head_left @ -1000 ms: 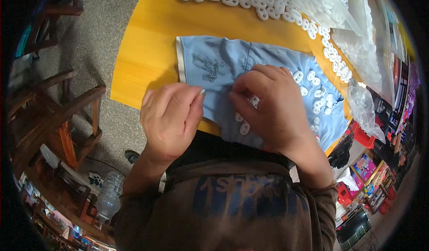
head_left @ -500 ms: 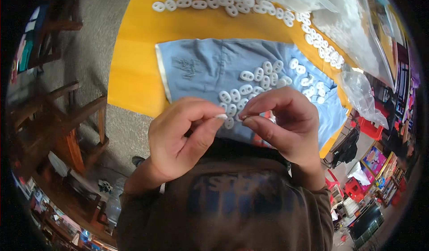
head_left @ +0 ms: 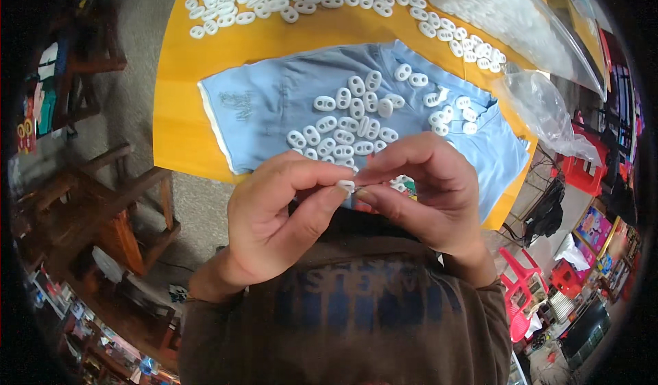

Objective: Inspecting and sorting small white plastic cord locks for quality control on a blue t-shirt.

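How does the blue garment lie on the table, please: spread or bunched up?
Spread: the blue garment lies mostly flat across the yellow table, with white two-holed pieces scattered on top. I cannot tell about folds underneath.

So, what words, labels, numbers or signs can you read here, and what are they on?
I won't copy wording, but it stands here:
Brown shirt: big blue lettering, patchy.
Blue garment: dark mark near the left edge, too faint to read.
Bright poster, far right: too small to read.
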Demonstrator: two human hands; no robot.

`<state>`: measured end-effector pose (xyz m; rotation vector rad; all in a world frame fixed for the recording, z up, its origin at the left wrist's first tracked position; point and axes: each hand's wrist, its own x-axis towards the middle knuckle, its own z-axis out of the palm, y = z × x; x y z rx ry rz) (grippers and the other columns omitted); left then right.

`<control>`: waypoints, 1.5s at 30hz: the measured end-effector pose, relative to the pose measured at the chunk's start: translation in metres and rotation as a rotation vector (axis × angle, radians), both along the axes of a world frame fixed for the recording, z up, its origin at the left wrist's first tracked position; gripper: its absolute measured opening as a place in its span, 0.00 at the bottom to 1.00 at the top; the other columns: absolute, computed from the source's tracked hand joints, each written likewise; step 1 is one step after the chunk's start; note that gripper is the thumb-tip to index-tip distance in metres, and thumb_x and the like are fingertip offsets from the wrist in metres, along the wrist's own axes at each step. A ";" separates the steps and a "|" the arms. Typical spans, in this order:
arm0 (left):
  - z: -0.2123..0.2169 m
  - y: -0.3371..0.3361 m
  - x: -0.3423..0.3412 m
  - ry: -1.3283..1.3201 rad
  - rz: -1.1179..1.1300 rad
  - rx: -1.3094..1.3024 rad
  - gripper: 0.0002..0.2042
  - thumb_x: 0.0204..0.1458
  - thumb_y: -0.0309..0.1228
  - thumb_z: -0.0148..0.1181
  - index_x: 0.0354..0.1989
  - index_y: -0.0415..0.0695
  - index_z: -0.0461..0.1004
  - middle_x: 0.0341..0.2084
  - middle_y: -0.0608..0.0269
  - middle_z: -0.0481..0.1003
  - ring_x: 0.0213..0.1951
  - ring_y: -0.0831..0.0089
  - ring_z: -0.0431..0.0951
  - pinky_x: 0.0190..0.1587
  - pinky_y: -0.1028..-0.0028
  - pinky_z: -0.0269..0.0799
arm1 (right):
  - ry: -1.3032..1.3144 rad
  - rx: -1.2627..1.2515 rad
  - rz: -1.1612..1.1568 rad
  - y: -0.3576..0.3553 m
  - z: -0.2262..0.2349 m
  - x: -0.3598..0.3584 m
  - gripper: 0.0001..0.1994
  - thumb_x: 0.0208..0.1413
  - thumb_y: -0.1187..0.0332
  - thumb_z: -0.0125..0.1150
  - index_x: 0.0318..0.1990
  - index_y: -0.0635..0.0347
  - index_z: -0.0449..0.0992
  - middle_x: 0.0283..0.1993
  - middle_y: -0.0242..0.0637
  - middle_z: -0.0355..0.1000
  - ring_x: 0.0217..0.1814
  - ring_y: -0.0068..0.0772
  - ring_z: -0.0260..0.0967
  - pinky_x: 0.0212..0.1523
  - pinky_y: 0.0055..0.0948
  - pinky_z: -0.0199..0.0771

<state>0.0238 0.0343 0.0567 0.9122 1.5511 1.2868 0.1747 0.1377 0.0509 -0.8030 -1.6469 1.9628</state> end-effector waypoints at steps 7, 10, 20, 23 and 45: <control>-0.001 0.001 0.006 0.052 -0.026 -0.005 0.08 0.44 0.19 0.58 0.35 0.38 0.73 0.20 0.62 0.70 0.21 0.74 0.68 0.24 0.79 0.61 | 0.049 0.072 0.021 0.003 -0.004 0.008 0.09 0.44 0.80 0.62 0.35 0.63 0.72 0.32 0.35 0.71 0.30 0.21 0.70 0.28 0.18 0.67; -0.002 0.002 0.007 0.100 -0.036 0.037 0.09 0.43 0.18 0.59 0.35 0.37 0.73 0.19 0.62 0.69 0.21 0.73 0.68 0.24 0.79 0.61 | 0.044 0.111 0.000 0.004 -0.001 0.008 0.09 0.43 0.80 0.62 0.35 0.63 0.72 0.31 0.35 0.71 0.29 0.23 0.70 0.27 0.19 0.67; -0.001 0.006 0.000 0.367 -0.196 0.156 0.10 0.42 0.16 0.59 0.35 0.37 0.73 0.20 0.60 0.70 0.20 0.69 0.70 0.23 0.75 0.64 | -0.039 0.497 0.098 0.005 0.000 0.005 0.11 0.38 0.81 0.63 0.31 0.61 0.72 0.27 0.37 0.71 0.28 0.36 0.69 0.28 0.28 0.67; -0.002 0.005 0.002 0.349 -0.169 0.165 0.10 0.42 0.16 0.59 0.35 0.37 0.73 0.20 0.60 0.71 0.20 0.69 0.69 0.23 0.75 0.64 | -0.021 0.475 0.078 0.003 -0.004 0.006 0.10 0.39 0.79 0.62 0.31 0.59 0.71 0.27 0.37 0.70 0.28 0.38 0.69 0.27 0.30 0.67; -0.009 -0.003 0.011 0.207 -0.130 0.071 0.08 0.45 0.17 0.56 0.34 0.36 0.72 0.19 0.60 0.70 0.20 0.72 0.69 0.22 0.77 0.63 | -0.040 0.323 0.051 -0.003 -0.004 0.013 0.08 0.39 0.80 0.61 0.29 0.59 0.72 0.25 0.36 0.69 0.26 0.35 0.68 0.26 0.28 0.67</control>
